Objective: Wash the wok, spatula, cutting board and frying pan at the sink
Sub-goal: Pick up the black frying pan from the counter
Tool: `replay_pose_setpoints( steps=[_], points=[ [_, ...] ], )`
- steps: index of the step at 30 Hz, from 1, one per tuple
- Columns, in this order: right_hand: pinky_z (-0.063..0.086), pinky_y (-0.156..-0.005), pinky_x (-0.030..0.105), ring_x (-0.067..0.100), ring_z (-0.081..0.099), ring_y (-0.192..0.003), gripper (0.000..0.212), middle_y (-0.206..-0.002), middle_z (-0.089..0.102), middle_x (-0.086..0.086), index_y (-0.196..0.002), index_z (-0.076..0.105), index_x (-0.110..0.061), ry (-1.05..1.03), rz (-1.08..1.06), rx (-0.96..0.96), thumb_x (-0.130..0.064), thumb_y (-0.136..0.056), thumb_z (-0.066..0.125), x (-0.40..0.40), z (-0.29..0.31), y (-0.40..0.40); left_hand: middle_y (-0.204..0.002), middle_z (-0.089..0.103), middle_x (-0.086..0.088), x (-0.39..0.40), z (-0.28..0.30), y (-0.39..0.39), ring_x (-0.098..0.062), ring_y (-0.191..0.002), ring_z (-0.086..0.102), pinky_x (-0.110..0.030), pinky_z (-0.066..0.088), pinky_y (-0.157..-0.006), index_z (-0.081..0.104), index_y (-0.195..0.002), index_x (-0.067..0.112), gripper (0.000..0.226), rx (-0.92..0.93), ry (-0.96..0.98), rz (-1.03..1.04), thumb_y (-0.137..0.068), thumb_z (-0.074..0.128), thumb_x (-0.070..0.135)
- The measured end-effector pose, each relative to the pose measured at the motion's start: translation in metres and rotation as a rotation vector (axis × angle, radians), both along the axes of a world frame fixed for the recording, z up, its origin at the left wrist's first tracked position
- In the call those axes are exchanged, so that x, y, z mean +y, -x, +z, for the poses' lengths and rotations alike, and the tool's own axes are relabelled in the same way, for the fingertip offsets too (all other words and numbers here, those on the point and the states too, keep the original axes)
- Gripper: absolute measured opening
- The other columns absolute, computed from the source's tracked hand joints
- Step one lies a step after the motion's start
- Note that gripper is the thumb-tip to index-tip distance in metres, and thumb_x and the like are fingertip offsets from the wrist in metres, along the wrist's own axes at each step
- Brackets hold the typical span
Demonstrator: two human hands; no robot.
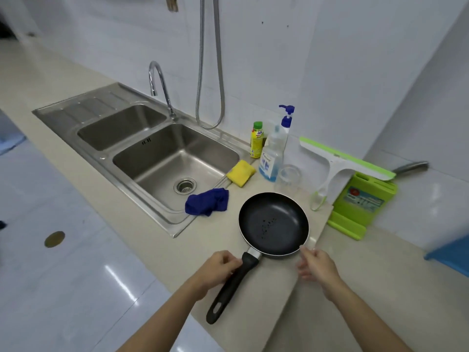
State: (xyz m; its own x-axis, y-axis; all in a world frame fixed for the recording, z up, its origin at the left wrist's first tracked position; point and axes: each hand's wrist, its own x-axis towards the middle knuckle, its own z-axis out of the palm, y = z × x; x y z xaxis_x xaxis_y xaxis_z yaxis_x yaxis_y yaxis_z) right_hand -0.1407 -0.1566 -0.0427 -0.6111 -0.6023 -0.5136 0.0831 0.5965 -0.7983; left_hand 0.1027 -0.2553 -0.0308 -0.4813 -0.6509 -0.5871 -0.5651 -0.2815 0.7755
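A black frying pan (274,223) rests on the beige counter to the right of the sink (142,174), its long black handle pointing toward me. My left hand (218,270) curls around the handle close to the pan's body. My right hand (317,265) pinches the pan's near right rim with its fingertips. A green cutting board (363,207) leans against the wall at the right. Behind it a grey metal handle (411,166) sticks out; I cannot tell what it belongs to. The wok is out of view.
A blue cloth (206,201) hangs over the sink's near corner, and a yellow sponge (241,172) lies on its right rim. Soap bottles (272,158), a clear glass (289,177) and a white-green squeegee (340,166) stand behind the pan. A blue object (451,255) sits far right.
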Motion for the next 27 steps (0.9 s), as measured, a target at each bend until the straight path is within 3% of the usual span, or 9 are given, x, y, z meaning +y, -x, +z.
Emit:
replay_pose_setpoints(
  steps=[4,8,15,20,27],
  points=[
    [0.045,-0.047,0.027,0.024,0.057,-0.050,0.037,-0.060,0.060,0.011,-0.071,0.054,-0.007,-0.018,-0.033,0.000,-0.031,-0.098,0.047,-0.005,-0.013,-0.019,-0.084,0.061,0.000,-0.006,0.000,0.003,-0.012,-0.069,0.055,-0.020,0.046,-0.064,0.060,-0.098,0.015,0.025,0.006,-0.115,-0.034,-0.092,0.060,0.039],
    [0.043,-0.048,0.027,0.025,0.055,-0.049,0.035,-0.058,0.055,0.012,-0.071,0.051,-0.005,-0.017,-0.065,-0.003,-0.023,-0.099,0.039,-0.013,-0.017,-0.023,-0.082,0.071,-0.014,0.004,0.003,0.008,-0.024,-0.065,0.067,-0.031,0.057,-0.064,0.052,-0.098,0.006,0.023,0.135,-0.321,-0.031,-0.098,0.055,0.029],
    [0.042,-0.047,0.028,0.025,0.050,-0.047,0.030,-0.058,0.047,0.010,-0.066,0.048,-0.006,-0.088,-0.004,0.036,-0.018,-0.093,0.043,-0.022,-0.014,-0.017,-0.060,0.054,-0.005,0.014,0.003,0.014,-0.016,-0.040,0.053,-0.023,0.045,-0.041,0.047,-0.085,0.009,0.024,0.073,-0.301,0.032,-0.101,0.047,0.028],
    [0.043,-0.055,0.032,0.025,0.048,-0.051,0.033,-0.053,0.050,0.010,-0.060,0.049,-0.006,-0.100,0.072,0.047,-0.015,-0.092,0.048,-0.025,-0.007,-0.010,-0.059,0.052,-0.002,0.019,0.007,0.019,-0.012,-0.039,0.045,-0.022,0.037,-0.038,0.050,-0.073,0.012,0.028,-0.074,-0.007,0.036,-0.094,0.057,0.030],
    [0.035,-0.050,0.027,0.023,0.045,-0.048,0.032,-0.050,0.048,0.007,-0.061,0.049,-0.008,-0.018,0.191,0.014,-0.017,-0.092,0.046,-0.059,0.019,-0.037,-0.061,0.054,-0.004,-0.011,0.044,-0.020,-0.012,-0.036,0.049,-0.021,0.039,-0.039,0.049,-0.073,0.012,0.028,-0.176,0.241,-0.001,-0.088,0.063,0.032]
  ],
)
